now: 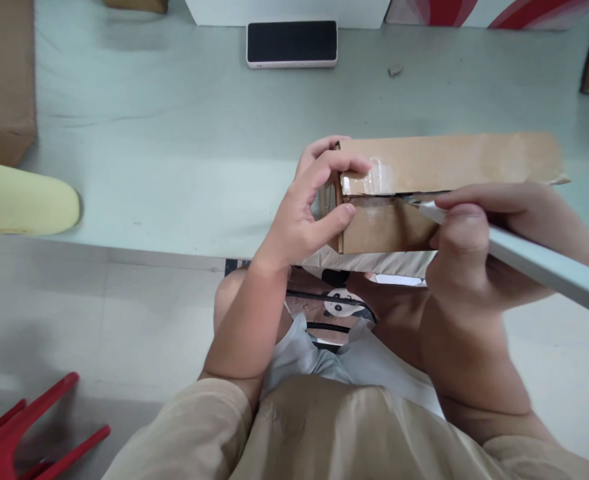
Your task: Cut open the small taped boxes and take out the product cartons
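A long brown cardboard box (454,160) lies at the table's near edge, with clear tape across its left end. A dark slit runs along the seam between its upper flap and its front side. My left hand (314,200) grips the left end, thumb on the front side and fingers over the flap. In my right hand (479,247) is a white-handled craft knife (539,260), held like a pen. Its tip is at the slit, near the middle of the box. My right fingers partly hide the box's right part.
A white device with a black face (292,43) stands at the back, before a white box (289,10). Beside it lies a small scrap (395,69). At the left are a yellow rounded object (24,200) and a brown carton (2,73). A red chair (24,433) stands below.
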Demonstrator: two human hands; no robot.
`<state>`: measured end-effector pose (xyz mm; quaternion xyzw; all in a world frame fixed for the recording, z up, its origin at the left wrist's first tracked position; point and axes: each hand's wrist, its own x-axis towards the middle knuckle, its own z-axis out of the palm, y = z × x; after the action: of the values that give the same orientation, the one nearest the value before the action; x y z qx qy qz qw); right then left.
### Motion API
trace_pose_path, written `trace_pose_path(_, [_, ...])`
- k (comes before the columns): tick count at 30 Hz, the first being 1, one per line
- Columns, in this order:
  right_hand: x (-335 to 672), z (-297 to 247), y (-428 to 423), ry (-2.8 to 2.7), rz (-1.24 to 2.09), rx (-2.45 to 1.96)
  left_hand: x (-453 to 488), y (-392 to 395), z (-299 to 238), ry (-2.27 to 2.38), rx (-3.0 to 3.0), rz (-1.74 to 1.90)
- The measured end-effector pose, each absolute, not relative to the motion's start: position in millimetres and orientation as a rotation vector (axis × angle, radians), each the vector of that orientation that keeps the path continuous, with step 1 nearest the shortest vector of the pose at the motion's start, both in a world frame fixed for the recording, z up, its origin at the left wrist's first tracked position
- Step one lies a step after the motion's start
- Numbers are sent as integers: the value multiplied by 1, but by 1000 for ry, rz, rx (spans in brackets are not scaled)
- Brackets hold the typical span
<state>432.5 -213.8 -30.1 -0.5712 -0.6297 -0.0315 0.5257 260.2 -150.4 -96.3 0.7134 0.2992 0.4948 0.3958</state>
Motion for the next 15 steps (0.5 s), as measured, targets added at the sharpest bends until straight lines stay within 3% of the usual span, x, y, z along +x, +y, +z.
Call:
trace_pose_path(10, [434, -34, -210, -1463, -84, -1293, 260, -147, -100, 741, 1737, 1260])
trace_pose_path(15, [466, -29, -227, -1577, 204, -1511, 262, -148, -103, 715, 1695, 1282])
